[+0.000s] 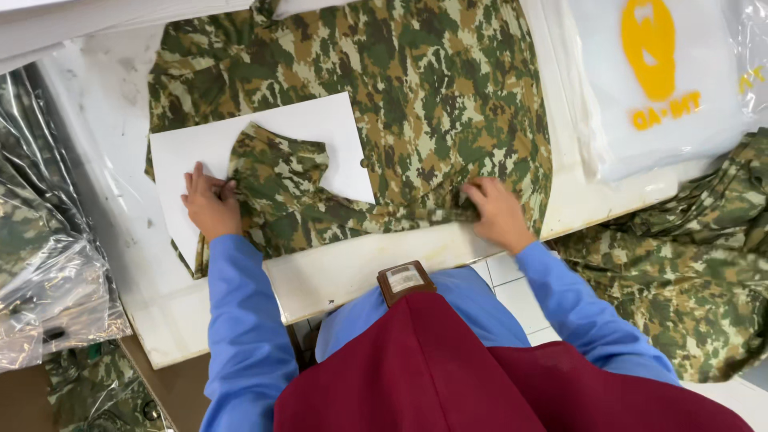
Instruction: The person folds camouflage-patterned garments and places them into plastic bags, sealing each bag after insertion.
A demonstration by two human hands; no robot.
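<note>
Two hands: both rest on one garment spread across a white table top.
Left hand: lies palm down, fingers together and flat, pressing the edge of a folded sleeve; it grips nothing, it only presses.
Right hand: fingers curled down and pinched on the lower hem of the garment, near the table's front edge.
Garment: a green, tan and brown camouflage cloth shirt, laid flat with its body running away from the person and its lower edge towards them.
Folded sleeve: same camouflage cloth, turned inward so that it lies on top of the card, touching the left hand.
Card: a white rectangular sheet of stiff paper set on the shirt's left part, tilted a little, partly covered by the sleeve.
Table: a white, scuffed work surface under the shirt, its front edge just before the person's body.
Sleeves: long blue cloth sleeves cover both arms to the wrists.
Right of the shirt: a stack of clear plastic bags with a yellow print, lying on the table's far right corner.
Lower right: a heap of further camouflage garments, beside the table and lower than it.
Left edge: crumpled clear plastic wrapping over more camouflage cloth.
</note>
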